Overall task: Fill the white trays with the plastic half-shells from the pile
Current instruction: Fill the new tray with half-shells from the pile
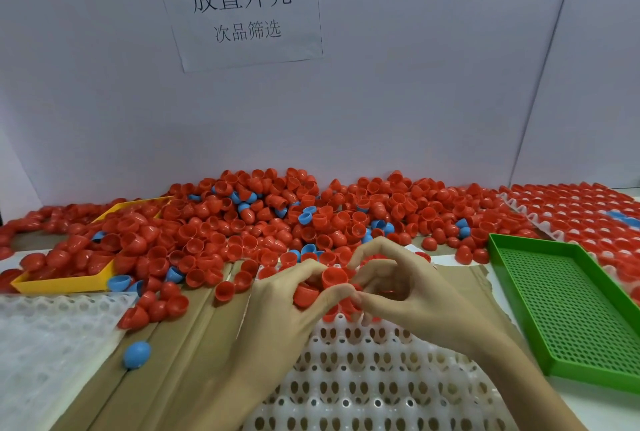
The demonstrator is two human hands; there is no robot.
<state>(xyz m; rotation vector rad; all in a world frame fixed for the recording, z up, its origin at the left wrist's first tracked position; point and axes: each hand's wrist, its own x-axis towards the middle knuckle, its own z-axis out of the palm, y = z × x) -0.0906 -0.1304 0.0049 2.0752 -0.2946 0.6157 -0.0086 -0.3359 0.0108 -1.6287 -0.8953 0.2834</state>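
Both hands (349, 295) hold red half-shells (334, 277) over white tray (363, 378).

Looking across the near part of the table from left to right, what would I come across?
Empty white tray → loose blue shell → left hand → right hand → green perforated tray.

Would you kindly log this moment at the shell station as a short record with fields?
left hand: grips red half-shells
right hand: fingers curled over the far edge of the white tray
white tray: near cups still empty
pile: mostly red, a few blue, against the back wall
green tray: right side, nothing in it
yellow tray: left, heaped with red shells
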